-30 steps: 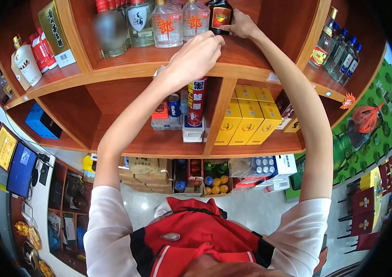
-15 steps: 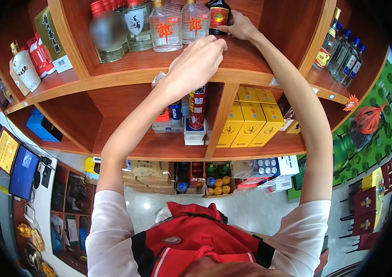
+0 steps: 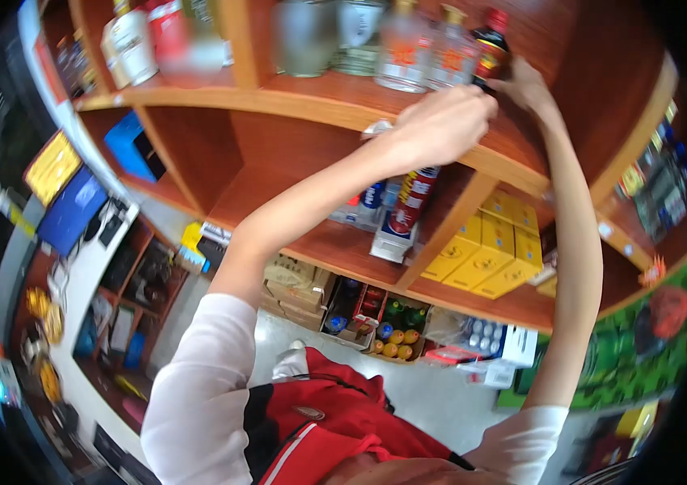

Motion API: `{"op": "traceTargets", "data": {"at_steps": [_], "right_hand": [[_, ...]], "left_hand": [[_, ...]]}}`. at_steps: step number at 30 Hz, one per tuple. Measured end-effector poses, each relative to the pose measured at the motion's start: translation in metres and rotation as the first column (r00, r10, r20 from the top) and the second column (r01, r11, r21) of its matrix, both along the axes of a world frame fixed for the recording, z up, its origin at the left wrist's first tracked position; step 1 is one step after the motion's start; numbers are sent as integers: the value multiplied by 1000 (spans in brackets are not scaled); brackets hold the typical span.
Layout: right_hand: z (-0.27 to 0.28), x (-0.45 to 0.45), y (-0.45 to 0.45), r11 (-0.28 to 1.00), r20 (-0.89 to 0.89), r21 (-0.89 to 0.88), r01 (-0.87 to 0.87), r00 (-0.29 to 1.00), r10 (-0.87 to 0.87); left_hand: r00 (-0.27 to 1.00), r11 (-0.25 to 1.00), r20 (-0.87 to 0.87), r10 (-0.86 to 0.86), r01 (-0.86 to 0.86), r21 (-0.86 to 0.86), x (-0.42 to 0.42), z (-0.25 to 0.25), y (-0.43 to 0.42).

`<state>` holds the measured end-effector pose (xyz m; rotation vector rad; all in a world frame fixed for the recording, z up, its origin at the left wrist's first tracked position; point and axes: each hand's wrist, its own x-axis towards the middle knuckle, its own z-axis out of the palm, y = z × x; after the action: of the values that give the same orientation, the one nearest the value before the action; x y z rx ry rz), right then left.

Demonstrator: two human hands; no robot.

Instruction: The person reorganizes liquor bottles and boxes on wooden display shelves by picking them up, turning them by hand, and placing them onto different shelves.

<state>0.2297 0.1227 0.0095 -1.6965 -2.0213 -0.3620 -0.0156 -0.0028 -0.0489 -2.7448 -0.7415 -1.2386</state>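
Note:
A small dark bottle (image 3: 490, 53) with a red cap and a red-and-gold label stands on the upper shelf, at the right end of the bottle row. My right hand (image 3: 526, 84) grips it from the right, thumb low near its base and the other fingers partly hidden. My left hand (image 3: 450, 121) is closed just in front of the shelf edge, beside the bottle's foot. Its curled fingers hide whatever may be in them. To the left of the dark bottle are clear bottles with orange characters, one of them a gold-capped bottle (image 3: 450, 53). Motion blur softens the labels.
Below the wooden shelf edge (image 3: 311, 103) stand a red spray can (image 3: 414, 199) and yellow boxes (image 3: 485, 257). Cartons (image 3: 299, 284) and crates of drinks are on the floor. At left is a counter with a monitor (image 3: 73, 212). An upright divider (image 3: 633, 133) rises to the right.
My view has turned and tilted, so the shelves sit slanted and further right in the picture. Both hands are still at the dark bottle, which remains at the row's end.

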Motion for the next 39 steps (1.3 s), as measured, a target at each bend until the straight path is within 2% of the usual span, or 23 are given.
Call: {"op": "traceTargets", "data": {"at_steps": [3,6,9,11,13,14,18,19,21,23,25,27,29,30,31,33,35,39], "right_hand": [[18,-24,-58,983,50,182,36,998,-46],[14,-59,-136,916,-212,369,-158,945,249],[-10,-86,-195,873,-227,460,-162,929,292],[-27,-103,-221,897,-292,428,-111,922,254],[-43,-109,-227,882,-298,457,-113,915,271],[-49,-111,-228,903,-350,425,-55,911,220],[-60,-124,-235,914,-434,392,100,896,88],[-66,-124,-232,902,-463,424,79,875,141],[-74,-131,-231,882,-457,448,144,885,88],[-83,-139,-225,820,-383,509,260,922,-55],[-99,-150,-217,762,-455,535,364,884,-102],[-115,-159,-207,673,-467,609,420,875,-124],[-128,-184,-206,529,-383,770,357,922,-66],[-133,-212,-215,489,-452,739,463,879,-150],[-144,-233,-220,429,-416,795,429,900,-130],[-169,-293,-235,479,-375,807,347,926,-40],[-202,-343,-243,601,-302,775,194,949,84],[-247,-425,-251,829,-360,554,-81,874,326]], "left_hand": [[999,999,-25,35,-36,-34,-2,2,-2],[998,996,-32,59,-61,-68,-3,5,-9],[994,989,-53,93,-98,-110,-3,10,-16],[995,987,-47,94,-99,-124,-3,9,-15],[998,999,57,27,-29,44,-1,4,-9],[987,992,153,-42,24,123,2,0,-4],[948,975,276,-162,109,196,-13,13,-14],[928,963,318,-195,121,240,-28,20,-29],[916,960,334,-221,143,241,-72,25,-62],[919,928,329,-217,90,361,-127,13,-86],[899,920,366,-238,88,382,-193,-5,-107],[871,937,433,-232,81,339,-263,-29,-117],[865,961,488,-117,-25,275,-336,-60,-116],[853,979,520,-56,-56,197,-371,-75,-114],[817,991,576,-22,-56,117,-402,-91,-110],[754,989,641,144,-122,-80,-453,-118,-104],[704,963,658,266,-165,-212,-488,-148,-91],[631,887,629,453,-246,-391,-533,-203,-68]]}}
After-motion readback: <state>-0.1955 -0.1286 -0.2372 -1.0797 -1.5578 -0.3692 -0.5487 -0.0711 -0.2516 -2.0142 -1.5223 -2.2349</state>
